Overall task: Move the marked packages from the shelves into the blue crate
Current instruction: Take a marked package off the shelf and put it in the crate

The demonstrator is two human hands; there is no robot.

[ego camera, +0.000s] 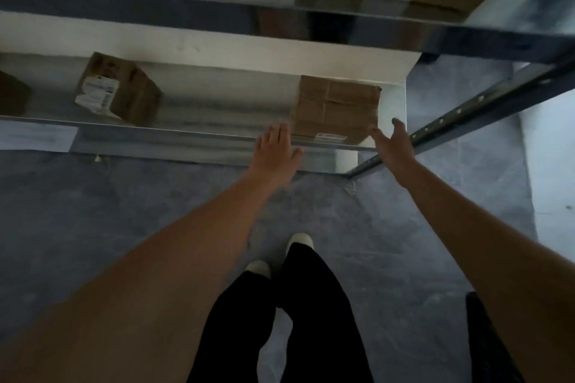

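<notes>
1. Brown cardboard package (336, 109) lies flat at the right end of the lower metal shelf (186, 130), white label at its front edge.
2. Left hand (275, 151) just left of the package; fingers extended, slightly spread, holding nothing.
3. Right hand (393, 141) at the package's front right corner; fingers loosely spread, contact uncertain.
4. Second labelled box (119, 92) stands well left of the package.

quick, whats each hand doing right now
Left hand: open, empty, beside the cardboard box on the shelf.
Right hand: open, empty, at the box's other side.
</notes>
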